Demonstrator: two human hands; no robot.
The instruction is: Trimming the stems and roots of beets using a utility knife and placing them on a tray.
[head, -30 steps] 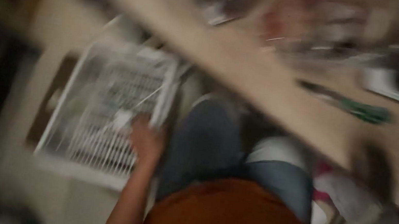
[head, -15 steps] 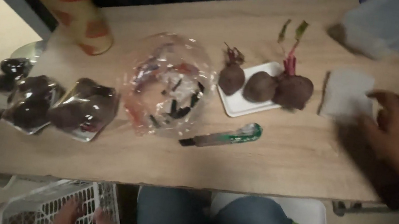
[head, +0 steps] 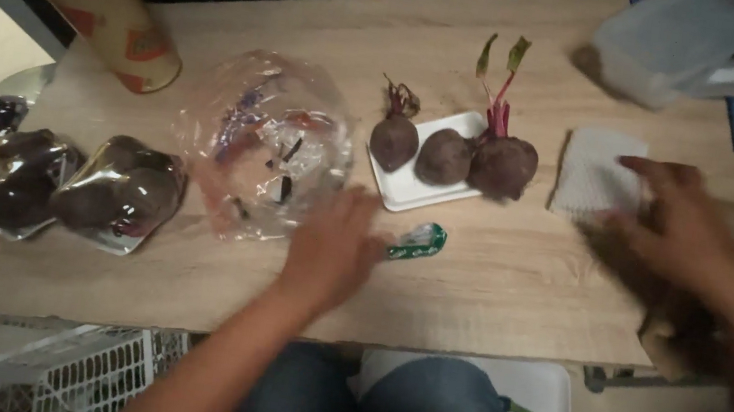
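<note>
On the table (head: 508, 293), my tray (head: 408, 188) of three beets (head: 446, 155) sits mid-table, the bag (head: 266, 139) to its left, wrapped packs (head: 115, 195) at the left edge, the napkin (head: 592, 171) to its right, a tub (head: 667, 43) at the far right corner.

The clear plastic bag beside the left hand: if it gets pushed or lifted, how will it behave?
The clear plastic bag looks thin and crinkled, so it would probably flop and crumple rather than hold its shape. It seems nearly empty, so likely very light and apt to slide on the wooden table. The left hand at its edge could easily drag it along.
</note>
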